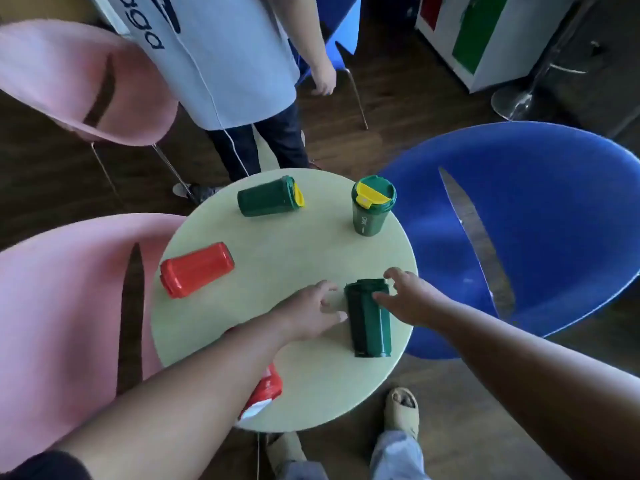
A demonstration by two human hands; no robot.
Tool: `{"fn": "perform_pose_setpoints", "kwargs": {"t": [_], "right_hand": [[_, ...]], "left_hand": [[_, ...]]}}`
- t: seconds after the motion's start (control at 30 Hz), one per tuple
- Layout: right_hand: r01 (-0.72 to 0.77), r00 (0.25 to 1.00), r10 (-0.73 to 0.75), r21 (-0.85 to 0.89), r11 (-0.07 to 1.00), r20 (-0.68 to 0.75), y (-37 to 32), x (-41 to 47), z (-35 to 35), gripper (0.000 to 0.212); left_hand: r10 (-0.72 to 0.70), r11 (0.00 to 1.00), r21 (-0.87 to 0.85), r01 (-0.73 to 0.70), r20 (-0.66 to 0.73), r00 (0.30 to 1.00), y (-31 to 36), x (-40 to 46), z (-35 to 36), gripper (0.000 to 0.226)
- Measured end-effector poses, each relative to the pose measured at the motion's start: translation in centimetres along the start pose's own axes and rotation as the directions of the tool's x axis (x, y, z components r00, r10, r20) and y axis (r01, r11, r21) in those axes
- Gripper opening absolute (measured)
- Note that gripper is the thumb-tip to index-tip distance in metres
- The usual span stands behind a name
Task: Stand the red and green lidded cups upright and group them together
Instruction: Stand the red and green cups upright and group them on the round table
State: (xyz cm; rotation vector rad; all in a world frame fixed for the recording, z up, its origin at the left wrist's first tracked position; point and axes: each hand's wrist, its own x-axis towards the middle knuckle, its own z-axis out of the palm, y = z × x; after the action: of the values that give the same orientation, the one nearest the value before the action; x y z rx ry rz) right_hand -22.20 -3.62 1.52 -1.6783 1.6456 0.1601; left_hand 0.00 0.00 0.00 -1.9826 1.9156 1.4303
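Note:
On the round pale-green table (284,244), a green cup (369,320) lies on its side near the front right. My left hand (308,313) touches its left side with spread fingers. My right hand (408,299) reaches over its lid end, fingers loosely curved against it. A second green cup with a yellow lid (268,197) lies on its side at the back. A third green cup (372,206) stands upright at the back right. One red cup (195,268) lies on its side at the left. Another red cup (265,393) is partly hidden under my left forearm.
A person in a pale shirt (228,60) stands beyond the table. Pink chairs (69,306) sit left, a blue chair (519,216) right. My feet (401,407) are below the table's front edge.

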Motion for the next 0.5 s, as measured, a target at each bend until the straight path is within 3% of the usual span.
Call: {"fn": "perform_pose_setpoints", "kwargs": {"t": [0.17,0.37,0.5], "right_hand": [[-0.106,0.992,0.088,0.218,0.97,0.09,0.7,1.2,1.6,0.06],[-0.158,0.985,0.12,0.377,0.913,0.121,1.1,1.8,2.5,0.064],[-0.21,0.975,0.147,0.49,0.846,0.165,0.9,1.6,2.7,0.061]], "left_hand": [[-0.101,0.963,-0.255,0.09,-0.029,0.994,0.9,1.6,2.1,0.073],[-0.117,0.909,-0.406,0.095,-0.029,0.993,1.0,2.8,3.7,0.068],[-0.127,0.856,-0.508,0.097,-0.025,0.992,0.8,3.8,4.5,0.08]]}}
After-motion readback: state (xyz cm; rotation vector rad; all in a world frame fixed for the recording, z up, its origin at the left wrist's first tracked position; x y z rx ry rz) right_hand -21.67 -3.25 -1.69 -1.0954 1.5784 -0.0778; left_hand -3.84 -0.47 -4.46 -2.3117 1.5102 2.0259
